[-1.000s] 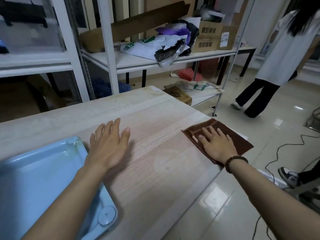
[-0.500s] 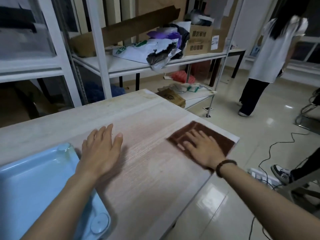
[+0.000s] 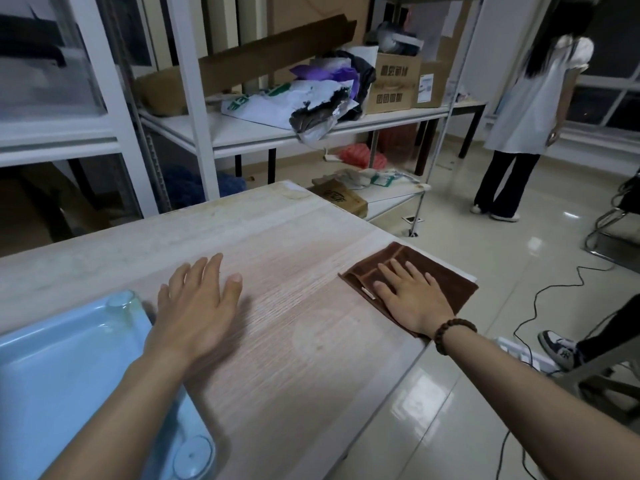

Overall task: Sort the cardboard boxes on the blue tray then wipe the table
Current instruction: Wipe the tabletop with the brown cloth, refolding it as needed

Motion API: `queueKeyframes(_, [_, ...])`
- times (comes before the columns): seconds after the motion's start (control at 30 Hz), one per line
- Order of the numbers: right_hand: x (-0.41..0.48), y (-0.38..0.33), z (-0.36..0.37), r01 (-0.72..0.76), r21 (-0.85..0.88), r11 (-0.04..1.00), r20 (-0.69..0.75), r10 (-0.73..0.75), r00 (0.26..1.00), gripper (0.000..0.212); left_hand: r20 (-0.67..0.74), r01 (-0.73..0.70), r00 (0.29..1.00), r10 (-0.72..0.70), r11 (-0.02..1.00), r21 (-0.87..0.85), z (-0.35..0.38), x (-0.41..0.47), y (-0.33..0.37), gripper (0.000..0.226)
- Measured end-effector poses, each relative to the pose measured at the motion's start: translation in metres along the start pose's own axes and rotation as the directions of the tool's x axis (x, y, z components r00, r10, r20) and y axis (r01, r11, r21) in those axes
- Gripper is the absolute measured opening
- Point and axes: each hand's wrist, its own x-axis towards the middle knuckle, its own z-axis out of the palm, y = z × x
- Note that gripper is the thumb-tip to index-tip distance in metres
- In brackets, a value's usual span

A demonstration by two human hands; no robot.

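The table (image 3: 294,306) looks like pale wood, smooth and dull. My cloth (image 3: 450,284) is brown, soft and fuzzy. The blue tray (image 3: 62,375) is shiny plastic. The floor tiles (image 3: 450,393) shine. My wrist beads (image 3: 450,332) look wooden.

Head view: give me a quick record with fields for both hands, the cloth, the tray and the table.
left hand: fingers straight, palm flat on the table, beside the far corner of the blue tray
right hand: fingers straight, pressing flat on the brown cloth
brown cloth: folded, lying at the table's right edge
blue tray: near left of the table, partly under the left forearm; no boxes on the part in view
grip: neither hand curls round anything
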Motion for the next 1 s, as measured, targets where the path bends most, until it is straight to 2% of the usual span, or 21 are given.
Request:
queueKeyframes(0.33, [-0.003,-0.001,-0.001,0.011,0.023,1.000,-0.006,-0.011,1.000,0.062,0.010,0.000,1.000,0.000,1.000,0.001,0.004,0.003,-0.006,0.076])
queueKeyframes(0.87, [-0.006,-0.011,0.001,-0.039,0.016,0.999,0.014,0.039,0.999,0.061,0.005,0.017,1.000,-0.017,1.000,-0.002,0.000,0.000,0.002,0.067])
queueKeyframes(1.0, [-0.019,-0.032,0.002,0.027,0.030,0.999,0.037,-0.028,0.999,0.061,0.003,0.017,1.000,-0.017,1.000,0.002,0.000,0.000,0.001,0.066])
